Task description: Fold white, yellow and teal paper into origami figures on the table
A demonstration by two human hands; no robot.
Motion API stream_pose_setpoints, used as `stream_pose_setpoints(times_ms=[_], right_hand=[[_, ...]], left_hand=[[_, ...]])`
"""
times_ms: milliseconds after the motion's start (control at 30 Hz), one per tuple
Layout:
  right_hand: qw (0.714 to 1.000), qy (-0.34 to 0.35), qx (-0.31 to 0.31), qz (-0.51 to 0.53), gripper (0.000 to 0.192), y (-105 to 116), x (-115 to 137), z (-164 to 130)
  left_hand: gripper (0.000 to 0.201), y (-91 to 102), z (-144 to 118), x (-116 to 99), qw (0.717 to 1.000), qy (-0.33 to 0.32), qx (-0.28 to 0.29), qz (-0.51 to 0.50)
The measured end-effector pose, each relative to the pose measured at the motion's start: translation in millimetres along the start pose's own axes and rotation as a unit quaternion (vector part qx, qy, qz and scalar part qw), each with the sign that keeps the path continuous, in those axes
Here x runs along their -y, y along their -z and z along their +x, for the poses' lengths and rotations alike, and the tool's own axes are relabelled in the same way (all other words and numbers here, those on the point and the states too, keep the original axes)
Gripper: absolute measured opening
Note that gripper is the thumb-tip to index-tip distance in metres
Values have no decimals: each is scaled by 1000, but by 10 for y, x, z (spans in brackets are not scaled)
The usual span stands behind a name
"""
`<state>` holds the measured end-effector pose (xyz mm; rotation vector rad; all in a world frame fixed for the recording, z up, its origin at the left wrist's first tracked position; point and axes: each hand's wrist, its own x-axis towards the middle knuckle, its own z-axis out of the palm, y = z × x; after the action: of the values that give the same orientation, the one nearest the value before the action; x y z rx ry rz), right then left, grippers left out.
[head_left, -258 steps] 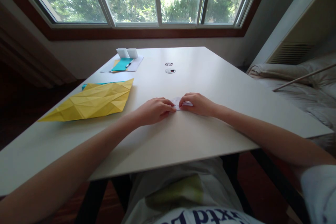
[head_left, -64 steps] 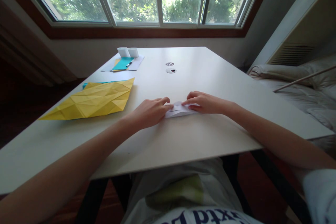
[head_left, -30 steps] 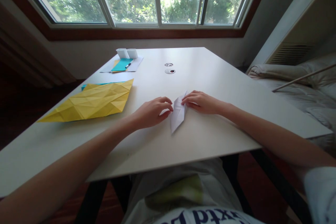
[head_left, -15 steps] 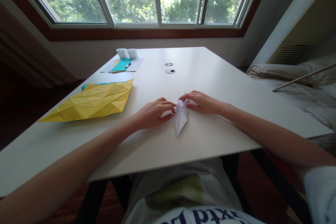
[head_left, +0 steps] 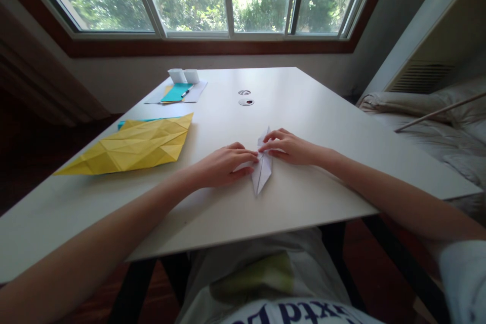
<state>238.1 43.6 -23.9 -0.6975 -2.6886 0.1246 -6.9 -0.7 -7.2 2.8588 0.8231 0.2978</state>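
A piece of white folded paper [head_left: 261,176], narrow and pointed at both ends, lies on the white table [head_left: 326,187] in front of me. A crease runs down its near half. From the left, my left hand [head_left: 230,164] has its fingertips closed on the middle of the paper. My right hand [head_left: 290,147] comes in from the other side, its curled fingers closed on the paper's right edge and upper part. The fingers hide part of the paper's middle, and its far tip shows beyond them.
A large creased yellow paper [head_left: 140,144] lies to the left, over a blue sheet. Farther back are a teal sheet [head_left: 176,93] with a pen [head_left: 187,92] on it and two white containers [head_left: 184,76]. Round inserts [head_left: 246,102] sit in the tabletop, with a window beyond.
The upper part of the folded paper now stretches out farther, with its far tip more visible. My left fingertips have moved slightly right onto its middle; my right fingers shifted a little.
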Motion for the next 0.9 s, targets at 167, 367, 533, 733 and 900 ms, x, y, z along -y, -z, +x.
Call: stream_pose_setpoints(times_ms=[167, 367, 533, 733, 900], right_hand=[[1000, -6, 12, -10, 25, 13, 39, 2], [998, -46, 38, -17, 20, 39, 112, 11], [996, -76, 28, -39, 23, 50, 148, 23], [996, -73, 23, -34, 25, 31, 147, 41], [997, -67, 25, -43, 24, 35, 173, 53]], left_hand=[[33, -1, 17, -14, 999, -12, -8, 42], [34, 5, -6, 11, 996, -1, -25, 86], [31, -7, -6, 44, 995, 1, -47, 93], [28, -14, 17, -37, 997, -12, -42, 70], [25, -40, 42, -67, 998, -13, -32, 61]])
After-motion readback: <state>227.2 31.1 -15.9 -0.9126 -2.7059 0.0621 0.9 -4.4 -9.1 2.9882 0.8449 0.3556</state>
